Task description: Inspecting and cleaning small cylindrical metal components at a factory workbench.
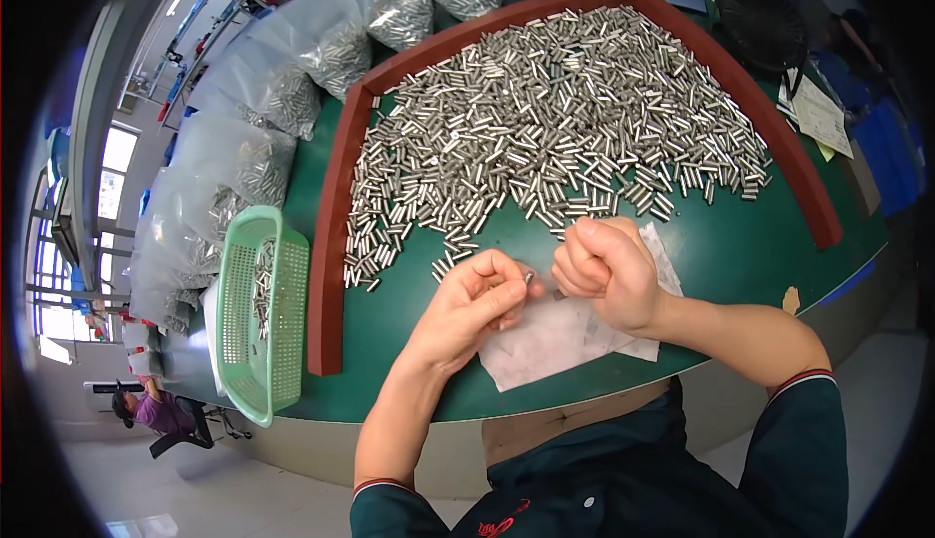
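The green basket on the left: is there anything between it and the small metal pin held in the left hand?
Yes. The red-brown frame rail stands between the left hand, which pinches a metal pin, and the green basket. The rail looks low.

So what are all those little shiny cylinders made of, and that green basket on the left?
The little cylinders look like metal, probably steel: silvery, bright, with sharp glints along their sides. The left hand pinches one at its fingertips. The green basket looks like moulded plastic: even pale green colour, matt surface, regular rows of small holes in its walls. Neither material can be told for certain from a picture.
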A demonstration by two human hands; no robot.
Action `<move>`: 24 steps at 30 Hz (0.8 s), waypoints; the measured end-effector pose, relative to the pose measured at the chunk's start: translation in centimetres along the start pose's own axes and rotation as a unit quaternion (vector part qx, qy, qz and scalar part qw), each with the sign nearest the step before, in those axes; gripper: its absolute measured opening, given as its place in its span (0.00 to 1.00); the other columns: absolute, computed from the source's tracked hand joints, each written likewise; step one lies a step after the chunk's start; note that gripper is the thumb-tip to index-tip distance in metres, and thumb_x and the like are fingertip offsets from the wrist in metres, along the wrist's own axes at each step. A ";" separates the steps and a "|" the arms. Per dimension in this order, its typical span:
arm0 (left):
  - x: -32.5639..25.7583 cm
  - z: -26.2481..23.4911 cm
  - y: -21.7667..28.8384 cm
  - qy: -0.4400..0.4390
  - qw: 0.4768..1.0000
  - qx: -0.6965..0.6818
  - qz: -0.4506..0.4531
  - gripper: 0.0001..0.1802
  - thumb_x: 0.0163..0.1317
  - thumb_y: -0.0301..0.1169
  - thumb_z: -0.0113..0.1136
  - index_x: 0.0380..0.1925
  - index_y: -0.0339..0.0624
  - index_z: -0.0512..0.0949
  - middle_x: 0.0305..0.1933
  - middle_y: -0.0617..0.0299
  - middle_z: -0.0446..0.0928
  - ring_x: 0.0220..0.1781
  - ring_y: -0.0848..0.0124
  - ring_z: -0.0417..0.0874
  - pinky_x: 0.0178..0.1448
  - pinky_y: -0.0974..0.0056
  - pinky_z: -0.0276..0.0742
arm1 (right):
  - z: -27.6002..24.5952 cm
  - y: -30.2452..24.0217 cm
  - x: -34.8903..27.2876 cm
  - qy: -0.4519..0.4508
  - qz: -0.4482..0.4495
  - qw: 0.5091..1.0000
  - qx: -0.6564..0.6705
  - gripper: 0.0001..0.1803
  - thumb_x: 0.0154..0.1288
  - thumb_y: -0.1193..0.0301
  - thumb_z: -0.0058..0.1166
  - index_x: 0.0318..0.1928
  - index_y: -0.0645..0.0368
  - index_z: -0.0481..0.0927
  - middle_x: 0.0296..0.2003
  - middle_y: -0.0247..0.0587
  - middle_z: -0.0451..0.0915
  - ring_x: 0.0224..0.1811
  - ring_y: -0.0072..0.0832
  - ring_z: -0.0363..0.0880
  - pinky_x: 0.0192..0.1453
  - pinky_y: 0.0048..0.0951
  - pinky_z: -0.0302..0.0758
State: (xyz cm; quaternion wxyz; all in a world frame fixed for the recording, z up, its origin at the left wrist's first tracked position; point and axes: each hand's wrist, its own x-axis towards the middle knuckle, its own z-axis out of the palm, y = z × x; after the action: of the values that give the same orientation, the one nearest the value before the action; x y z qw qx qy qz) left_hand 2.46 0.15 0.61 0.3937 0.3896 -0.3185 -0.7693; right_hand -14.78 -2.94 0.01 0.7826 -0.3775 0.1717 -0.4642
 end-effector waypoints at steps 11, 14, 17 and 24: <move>0.5 -1.0 0.4 0.011 0.996 -0.085 -0.012 0.14 0.59 0.28 0.48 0.44 0.32 0.70 0.33 0.56 0.75 0.27 0.79 0.70 0.31 0.73 0.69 | 0.0 -0.2 0.1 0.015 0.024 0.999 0.014 0.24 0.64 0.64 0.31 0.09 0.53 0.52 0.06 0.28 0.49 0.09 0.18 0.42 0.15 0.23 0.44; 0.3 -1.1 0.7 0.031 0.995 -0.092 -0.012 0.13 0.60 0.30 0.46 0.42 0.32 0.70 0.34 0.53 0.75 0.30 0.75 0.73 0.34 0.71 0.72 | 0.2 -0.2 0.4 0.012 0.025 0.999 0.018 0.24 0.64 0.64 0.31 0.09 0.52 0.52 0.06 0.28 0.49 0.09 0.18 0.42 0.15 0.23 0.44; 0.1 -2.2 1.8 0.068 0.978 -0.184 0.071 0.12 0.59 0.35 0.44 0.27 0.36 0.69 0.34 0.50 0.74 0.29 0.68 0.73 0.35 0.69 0.73 | -0.3 -0.1 0.4 -0.001 0.022 0.999 0.034 0.23 0.64 0.65 0.31 0.10 0.54 0.52 0.08 0.28 0.51 0.10 0.17 0.44 0.16 0.21 0.44; -2.7 -5.0 4.4 0.191 0.854 0.463 0.140 0.05 0.51 0.26 0.58 0.23 0.36 0.73 0.13 0.73 0.63 0.17 0.85 0.59 0.20 0.74 0.53 | -0.4 -0.1 0.3 0.001 0.024 0.999 0.029 0.23 0.64 0.64 0.32 0.11 0.54 0.52 0.07 0.28 0.51 0.11 0.17 0.44 0.16 0.21 0.44</move>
State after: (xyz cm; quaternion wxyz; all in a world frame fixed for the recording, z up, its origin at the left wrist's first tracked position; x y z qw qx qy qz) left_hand 9.34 -0.59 2.53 0.3246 0.6172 -0.6076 -0.3800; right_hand -14.95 -3.40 -0.11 0.8040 -0.3503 0.1681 -0.4502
